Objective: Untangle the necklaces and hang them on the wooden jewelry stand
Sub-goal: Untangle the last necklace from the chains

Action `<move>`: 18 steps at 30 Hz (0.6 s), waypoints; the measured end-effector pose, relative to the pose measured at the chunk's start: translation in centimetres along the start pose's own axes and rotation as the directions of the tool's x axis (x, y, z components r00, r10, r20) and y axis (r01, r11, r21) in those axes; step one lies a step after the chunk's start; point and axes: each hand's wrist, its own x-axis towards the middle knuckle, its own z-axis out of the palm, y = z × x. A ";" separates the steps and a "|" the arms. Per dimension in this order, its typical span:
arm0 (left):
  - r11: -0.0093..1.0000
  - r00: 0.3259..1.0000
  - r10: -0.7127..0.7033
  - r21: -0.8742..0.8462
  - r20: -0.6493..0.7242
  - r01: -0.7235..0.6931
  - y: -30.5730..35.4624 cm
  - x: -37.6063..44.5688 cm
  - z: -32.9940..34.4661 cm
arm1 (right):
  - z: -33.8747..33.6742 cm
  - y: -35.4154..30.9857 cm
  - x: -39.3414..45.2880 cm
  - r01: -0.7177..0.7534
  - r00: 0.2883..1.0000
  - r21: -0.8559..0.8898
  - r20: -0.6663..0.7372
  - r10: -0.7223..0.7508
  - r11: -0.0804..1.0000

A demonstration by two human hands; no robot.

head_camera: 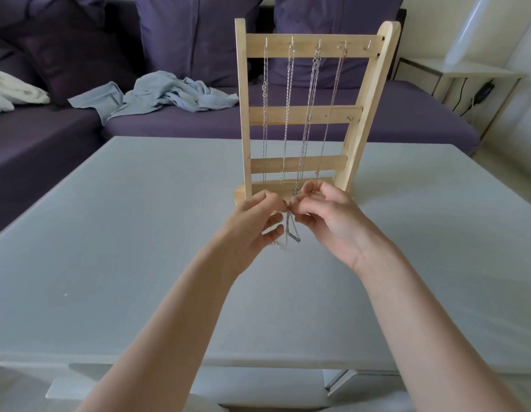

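Both hands meet just in front of the stand's base, and each grip is a fingertip pinch on the same thin silver chain necklace (289,230): the left hand (253,226) pinches it from one side and the right hand (332,221) from the other, their fingertips almost touching at what is probably a knot or the clasp, though the spot is too small to tell which. Below the pinch the chain hangs in a narrow loop above the pale grey table (139,233).

Behind the hands stands the tall light wooden jewelry stand (302,114), upright on the table, with four silver chains (288,114) already hanging from the small hooks on its top bar; the fifth hook (368,46) at the right end looks free. Further back, a crumpled pale blue cloth (157,92) lies on the purple sofa (228,126).

The risk here, as I judge it, is proximity. The right hand's raised fingers are very near the lower ends of the hung chains, so a careless lift could snag one and tangle it anew or pull it off its hook. Tugging hard at the pinch could also tighten the snarl instead of loosening it.
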 end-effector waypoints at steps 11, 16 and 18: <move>0.970 0.999 -0.043 0.239 -0.014 0.045 -0.1 -0.3 0.4 | 0.2 0.4 -0.1 0.077 0.995 -0.366 -0.031 -0.095 0.927; 0.982 0.979 -0.132 -0.152 -0.155 0.108 -0.1 0.2 1.1 | 1.4 0.3 -0.2 0.149 0.982 -0.385 -0.051 -0.182 0.911; 0.963 0.973 -0.152 -0.248 -0.174 0.106 -0.1 0.3 1.2 | 1.9 0.5 -0.1 0.160 0.979 -0.397 -0.056 -0.198 0.904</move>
